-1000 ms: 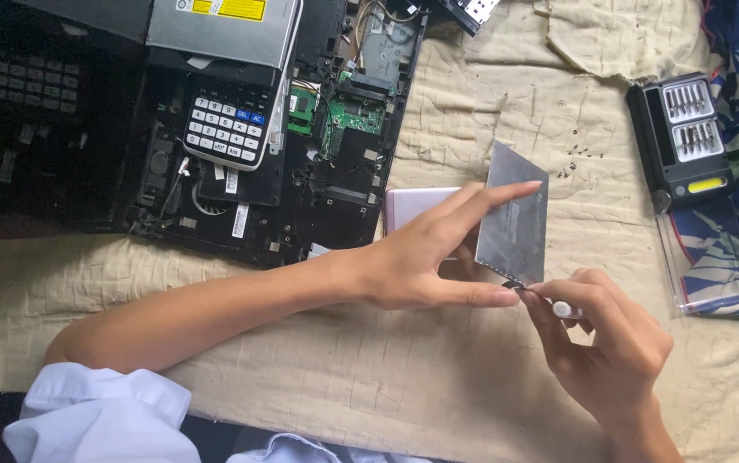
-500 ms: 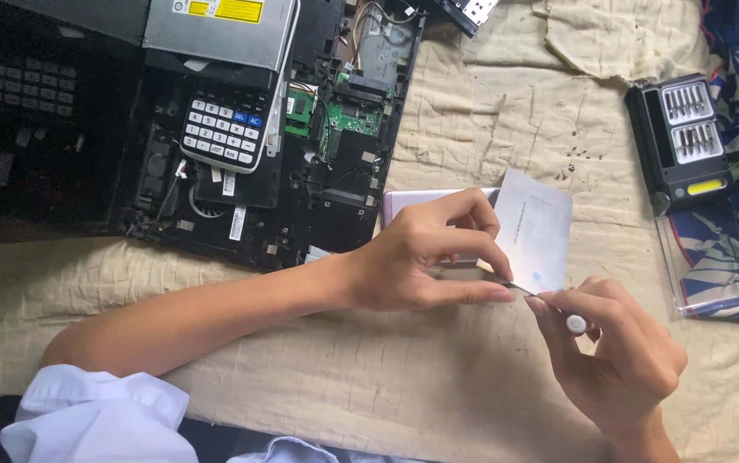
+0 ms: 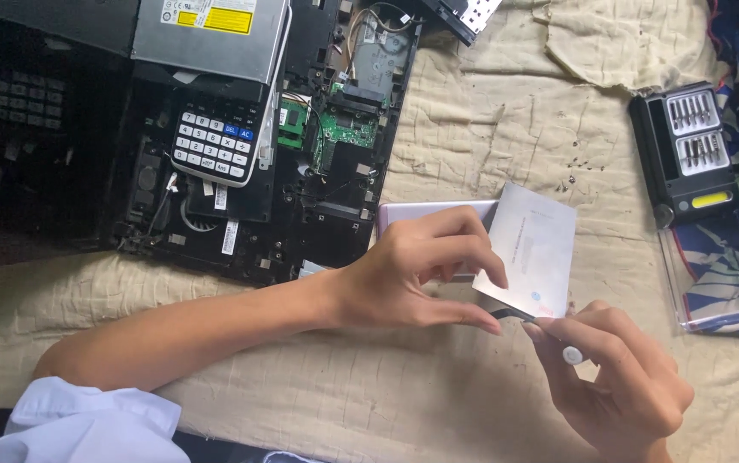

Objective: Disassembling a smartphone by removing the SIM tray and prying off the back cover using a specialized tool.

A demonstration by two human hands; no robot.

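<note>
Head view: the left hand (image 3: 412,270) pinches a flat grey-white rectangular drive (image 3: 534,249), tilted up over the cloth-covered bench (image 3: 489,111), just in front of a pale pink slab (image 3: 425,213). The right hand (image 3: 618,377) is closed on a small screwdriver (image 3: 549,330), its tip at the drive's lower corner (too small to see the screw). Behind lie an opened laptop chassis (image 3: 335,154), a calculator (image 3: 215,146) and a bit case (image 3: 687,150). Risk, as I judge it: held in the air by fingertips, the drive could twist, letting the tip slip and strip the screw or drop it into the cloth.
</note>
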